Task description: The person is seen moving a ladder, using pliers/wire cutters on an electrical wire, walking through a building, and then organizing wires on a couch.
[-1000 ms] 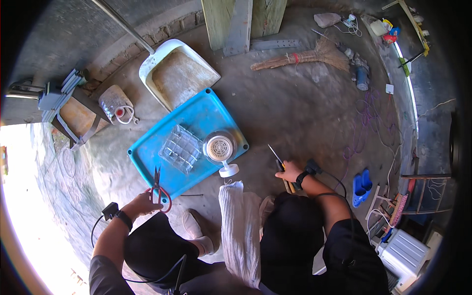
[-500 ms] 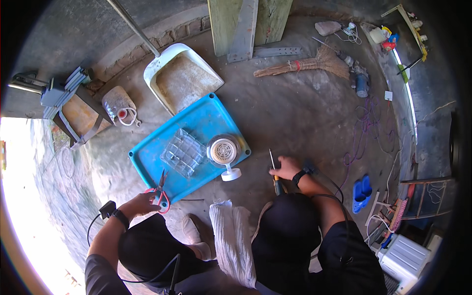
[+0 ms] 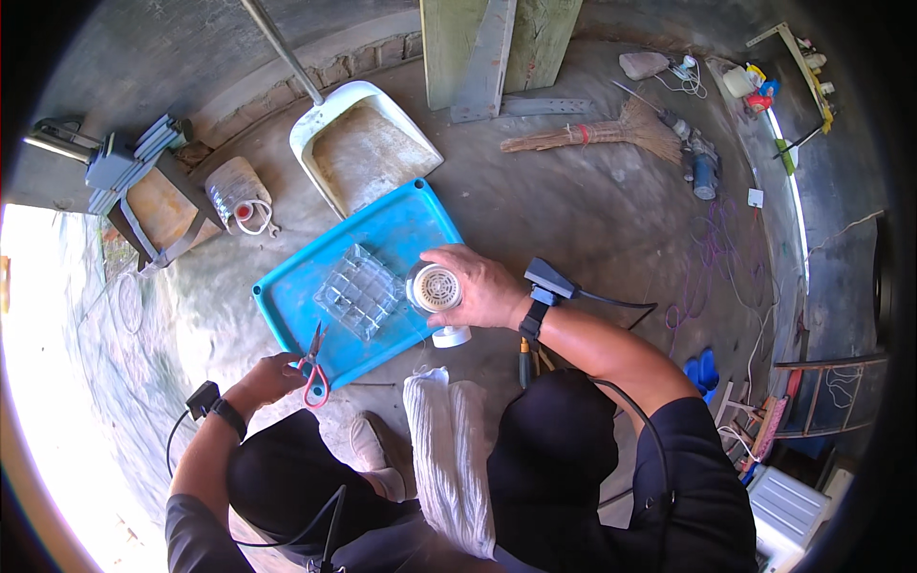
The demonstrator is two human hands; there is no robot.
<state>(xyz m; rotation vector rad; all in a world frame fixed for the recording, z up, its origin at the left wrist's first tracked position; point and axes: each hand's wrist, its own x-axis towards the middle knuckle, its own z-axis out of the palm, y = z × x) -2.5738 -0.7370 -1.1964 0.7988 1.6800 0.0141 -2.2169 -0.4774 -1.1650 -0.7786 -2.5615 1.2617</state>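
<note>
One hand had changed its hold: the right hand (image 3: 484,286), which a moment earlier gripped a screwdriver (image 3: 524,363) beside the right knee (image 3: 559,420), now curled thumb and fingers around a round vented device (image 3: 438,286), so the work seemed to have passed from tool to device. That device was at the right end of the blue tray (image 3: 289,298); whether it was lifted could not be told. The left hand (image 3: 267,378) still held red-handled scissors (image 3: 312,357) by the tray's near corner. Just left of the device lay a clear compartmented box (image 3: 359,291).

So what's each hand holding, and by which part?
The left hand holds the scissors by the red handles; the right hand grips the round gadget by its sides.
</note>
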